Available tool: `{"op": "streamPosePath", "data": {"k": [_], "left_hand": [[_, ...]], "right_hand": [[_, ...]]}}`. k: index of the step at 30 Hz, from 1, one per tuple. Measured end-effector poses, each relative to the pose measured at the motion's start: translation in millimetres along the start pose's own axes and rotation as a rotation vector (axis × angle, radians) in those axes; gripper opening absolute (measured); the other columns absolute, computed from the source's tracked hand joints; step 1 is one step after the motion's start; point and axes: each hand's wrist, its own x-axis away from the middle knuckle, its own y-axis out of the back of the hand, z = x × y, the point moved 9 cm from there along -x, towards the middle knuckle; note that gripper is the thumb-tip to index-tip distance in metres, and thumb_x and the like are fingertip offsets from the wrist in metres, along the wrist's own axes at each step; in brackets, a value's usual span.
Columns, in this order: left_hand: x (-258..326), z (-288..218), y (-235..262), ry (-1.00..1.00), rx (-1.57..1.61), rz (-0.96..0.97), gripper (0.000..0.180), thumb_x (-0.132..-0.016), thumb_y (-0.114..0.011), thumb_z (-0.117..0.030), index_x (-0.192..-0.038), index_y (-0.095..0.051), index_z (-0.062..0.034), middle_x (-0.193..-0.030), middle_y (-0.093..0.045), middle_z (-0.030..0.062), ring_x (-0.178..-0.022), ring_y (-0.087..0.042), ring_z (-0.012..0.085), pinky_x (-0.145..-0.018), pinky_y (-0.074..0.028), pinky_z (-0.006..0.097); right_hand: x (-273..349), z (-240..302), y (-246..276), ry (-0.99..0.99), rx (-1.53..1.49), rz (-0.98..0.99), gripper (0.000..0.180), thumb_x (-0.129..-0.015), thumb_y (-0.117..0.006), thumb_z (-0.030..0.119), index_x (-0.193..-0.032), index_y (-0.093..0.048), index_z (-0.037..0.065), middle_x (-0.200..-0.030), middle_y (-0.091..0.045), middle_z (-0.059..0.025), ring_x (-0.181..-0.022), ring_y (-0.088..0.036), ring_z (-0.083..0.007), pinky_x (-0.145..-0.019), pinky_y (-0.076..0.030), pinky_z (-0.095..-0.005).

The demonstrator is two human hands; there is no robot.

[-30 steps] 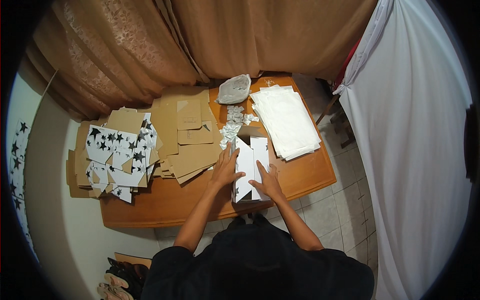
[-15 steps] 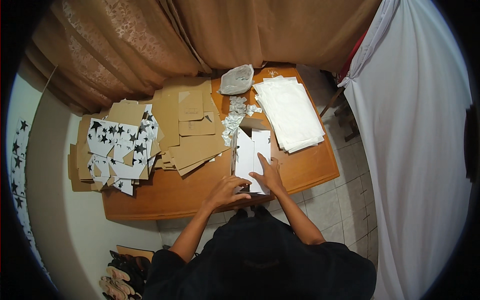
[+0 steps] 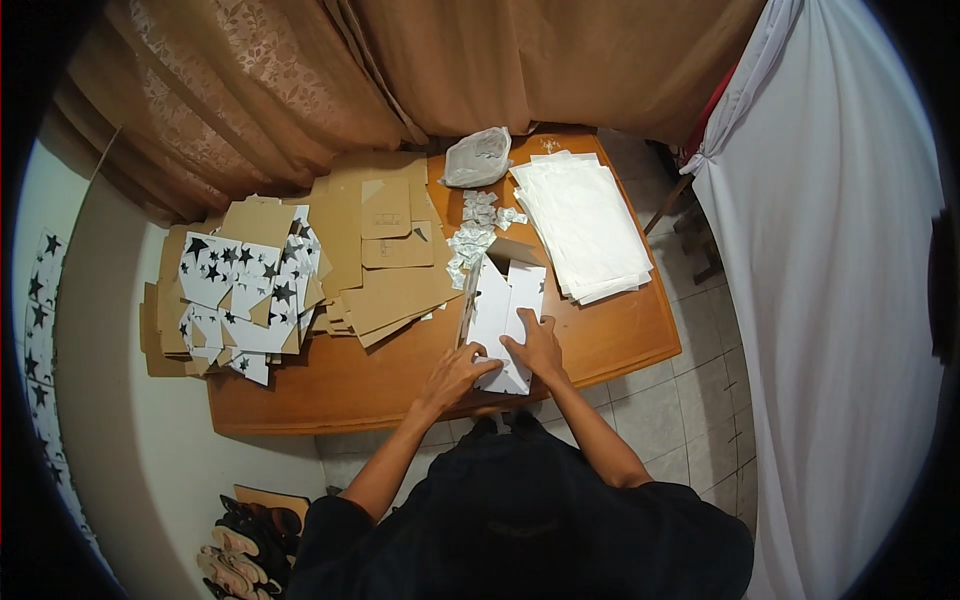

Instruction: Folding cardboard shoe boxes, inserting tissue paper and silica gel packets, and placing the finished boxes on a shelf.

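Observation:
A white cardboard box blank [image 3: 503, 305], partly folded, lies on the wooden table [image 3: 610, 340] near its front edge. My left hand [image 3: 455, 372] presses on the blank's lower left corner. My right hand [image 3: 538, 345] lies flat on its lower right part, fingers spread. Both hands touch the white card and hold it against the tabletop.
Brown flat cardboard blanks [image 3: 385, 250] are piled left of the white blank. Star-printed white blanks [image 3: 245, 295] lie at the far left. A stack of white sheets [image 3: 585, 225] sits at the right, small crumpled pieces [image 3: 475, 230] and a plastic bag [image 3: 478, 158] at the back. Shoes [image 3: 245, 545] are on the floor.
My hands have slid down toward the near end of the white blank. The view has shifted slightly, with the table now higher in the picture.

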Motion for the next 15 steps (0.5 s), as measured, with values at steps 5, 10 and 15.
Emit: {"op": "streamPosePath", "data": {"k": [5, 10, 15], "left_hand": [[1.2, 11.0, -8.9, 0.045, -0.049, -0.039, 0.043, -0.09, -0.057, -0.007, -0.125, -0.07, -0.0271, -0.114, -0.062, 0.0076, -0.105, -0.062, 0.0258, -0.087, -0.044, 0.039], [-4.1, 18.5, -14.9, 0.104, -0.129, -0.035, 0.041, -0.091, -0.057, -0.009, -0.124, -0.071, -0.0281, -0.112, -0.062, 0.0059, -0.11, -0.058, 0.0227, -0.087, -0.041, 0.041], [-8.4, 19.4, -16.6, 0.08, -0.164, -0.087, 0.037, -0.091, -0.057, -0.011, -0.119, -0.074, -0.027, -0.109, -0.062, 0.0044, -0.107, -0.055, 0.0225, -0.086, -0.039, 0.04]], "right_hand": [[-2.4, 7.2, 3.9, -0.079, 0.009, 0.059, 0.077, -0.078, -0.077, 0.04, -0.144, -0.043, 0.02, -0.126, -0.047, -0.0305, -0.104, -0.061, -0.0538, -0.089, -0.052, -0.0548], [-6.4, -0.3, 5.0, -0.09, -0.021, 0.071, 0.08, -0.076, -0.076, 0.038, -0.145, -0.04, 0.02, -0.125, -0.048, -0.031, -0.103, -0.061, -0.0543, -0.09, -0.052, -0.0556], [-3.9, -0.5, 4.5, -0.103, -0.052, 0.084, 0.082, -0.075, -0.076, 0.038, -0.146, -0.038, 0.02, -0.125, -0.048, -0.0313, -0.105, -0.06, -0.0546, -0.092, -0.051, -0.0559]]}}
